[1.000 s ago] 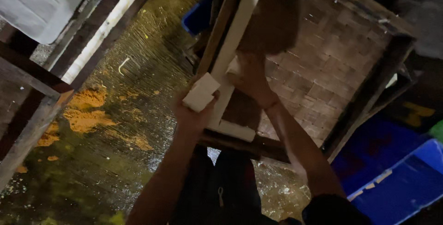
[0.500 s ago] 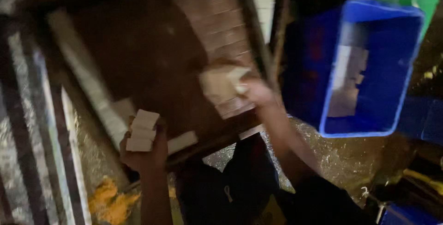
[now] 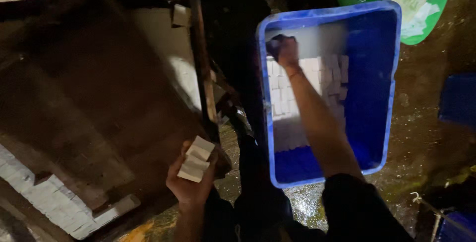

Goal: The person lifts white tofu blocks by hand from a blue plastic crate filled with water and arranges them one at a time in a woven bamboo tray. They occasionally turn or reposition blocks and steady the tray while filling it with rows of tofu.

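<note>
My left hand [image 3: 190, 183] is closed around a small stack of white rectangular blocks [image 3: 197, 158], held up beside the corner of a big wooden tray [image 3: 201, 68]. My right hand [image 3: 283, 50] reaches into the far left corner of a blue plastic crate [image 3: 327, 12]. Its fingers are curled downward and blurred, so what they hold is unclear. Several white blocks [image 3: 327, 81] lie packed in rows inside the crate, under and beside my right forearm.
A row of white blocks [image 3: 47, 197] lines the tray's lower left edge. A green basin [image 3: 436, 21] with pale contents sits beyond the crate. More blue crates [image 3: 458, 98] stand at the right. The floor [image 3: 421, 157] is wet and dark.
My view has swung right toward the blue crate. My right hand carried blocks from the tray into the crate's far corner. The left hand still holds its stack.
</note>
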